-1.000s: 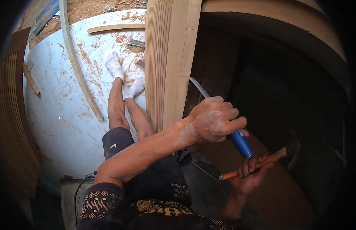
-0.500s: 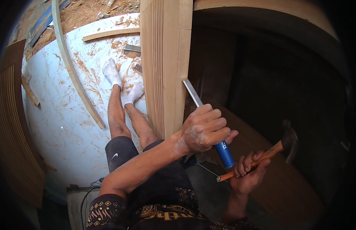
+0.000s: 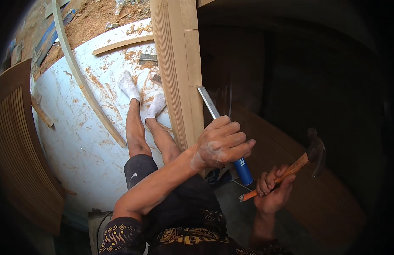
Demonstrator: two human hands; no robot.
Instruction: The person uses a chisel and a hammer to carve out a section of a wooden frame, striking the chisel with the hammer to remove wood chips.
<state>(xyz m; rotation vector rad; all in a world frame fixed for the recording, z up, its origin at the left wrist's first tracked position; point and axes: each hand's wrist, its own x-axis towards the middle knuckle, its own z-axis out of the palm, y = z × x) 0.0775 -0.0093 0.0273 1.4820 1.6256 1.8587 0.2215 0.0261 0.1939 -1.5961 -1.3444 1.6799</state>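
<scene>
My left hand [image 3: 222, 142] is wrapped round the blue handle of a chisel [image 3: 209, 102]. The blade slants up and left, its tip against the right edge of an upright wooden door panel [image 3: 189, 59], close to a thin line across that edge. Lower on the right, my right hand [image 3: 273, 190] grips a claw hammer [image 3: 299, 163] by its orange-brown wooden handle. The dark hammer head points up and right, well apart from the blue end of the chisel.
A long wood strip [image 3: 84, 87] and a shorter one [image 3: 122, 44] lie on the white, shaving-strewn floor [image 3: 78, 148]. Metal hinges [image 3: 148, 59] lie beside the panel. Another grooved panel [image 3: 22, 157] stands at left; a brown grooved board [image 3: 307, 187] lies in shadow at right.
The view has shifted slightly, so the panel and floor sit differently in it. The chisel tip stays at the panel's edge, and both hands keep their holds.
</scene>
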